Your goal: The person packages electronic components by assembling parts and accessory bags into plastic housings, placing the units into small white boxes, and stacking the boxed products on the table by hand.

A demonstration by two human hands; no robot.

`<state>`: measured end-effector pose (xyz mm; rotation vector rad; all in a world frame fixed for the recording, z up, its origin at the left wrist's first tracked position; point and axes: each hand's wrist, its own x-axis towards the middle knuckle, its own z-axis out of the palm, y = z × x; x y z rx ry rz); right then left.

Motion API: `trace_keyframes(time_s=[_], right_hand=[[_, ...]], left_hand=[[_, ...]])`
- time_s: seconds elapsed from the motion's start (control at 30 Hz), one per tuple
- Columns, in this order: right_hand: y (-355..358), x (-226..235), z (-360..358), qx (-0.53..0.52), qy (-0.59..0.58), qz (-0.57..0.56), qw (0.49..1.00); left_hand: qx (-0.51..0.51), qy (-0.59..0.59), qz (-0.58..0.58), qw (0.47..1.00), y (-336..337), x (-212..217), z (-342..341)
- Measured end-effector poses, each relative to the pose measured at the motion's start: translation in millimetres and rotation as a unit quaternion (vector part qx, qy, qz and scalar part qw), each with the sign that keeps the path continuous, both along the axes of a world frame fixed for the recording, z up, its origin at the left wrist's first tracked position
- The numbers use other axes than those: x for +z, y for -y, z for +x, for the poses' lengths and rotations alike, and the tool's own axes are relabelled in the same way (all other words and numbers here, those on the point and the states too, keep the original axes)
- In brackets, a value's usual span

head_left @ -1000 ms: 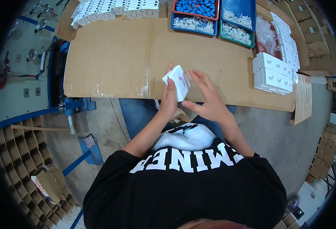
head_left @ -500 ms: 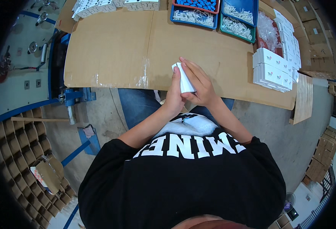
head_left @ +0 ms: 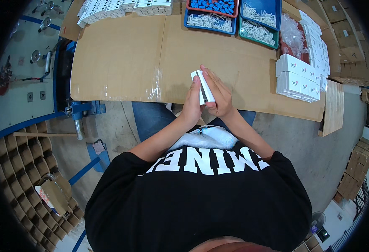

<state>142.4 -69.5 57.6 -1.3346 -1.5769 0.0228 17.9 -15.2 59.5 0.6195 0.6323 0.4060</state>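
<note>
I hold a small white box (head_left: 204, 86) edge-up between both hands, just above the near edge of the cardboard-covered table (head_left: 121, 59). My left hand (head_left: 191, 105) presses on its left face and my right hand (head_left: 219, 95) wraps its right side, fingers reaching over the top. A dark slit shows along the box's upper edge. Both forearms come up from my black shirt at the lower edge.
A stack of white boxes (head_left: 297, 79) stands at the table's right end. Blue trays (head_left: 211, 20) with white and blue small parts sit at the back, flat white boxes (head_left: 109, 9) at the back left. A divided cardboard crate (head_left: 20, 168) stands on the floor to my left.
The white box was held flat and tilted a second ago; it has been turned on edge and both hands have closed more tightly around it.
</note>
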Motion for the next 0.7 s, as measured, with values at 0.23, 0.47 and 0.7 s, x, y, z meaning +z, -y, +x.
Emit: trace_keyframes(time_s=[0.23,0.47,0.7], right_hand=[[-0.6,-1.6,0.0,0.011,-0.07,-0.016,0.997],[2.2,-8.8,0.9,0.084,-0.471,-0.098,0.873],[2.4,31.3,1.7,0.032,-0.239,-0.171,0.955]], left_hand=[[-0.024,-0.002,0.024,0.999,-2.8,-7.3,1.7],[0.028,-0.041,0.331,0.942,-2.3,-3.8,15.4],[0.053,0.024,0.119,0.991,-35.2,1.0,6.2]])
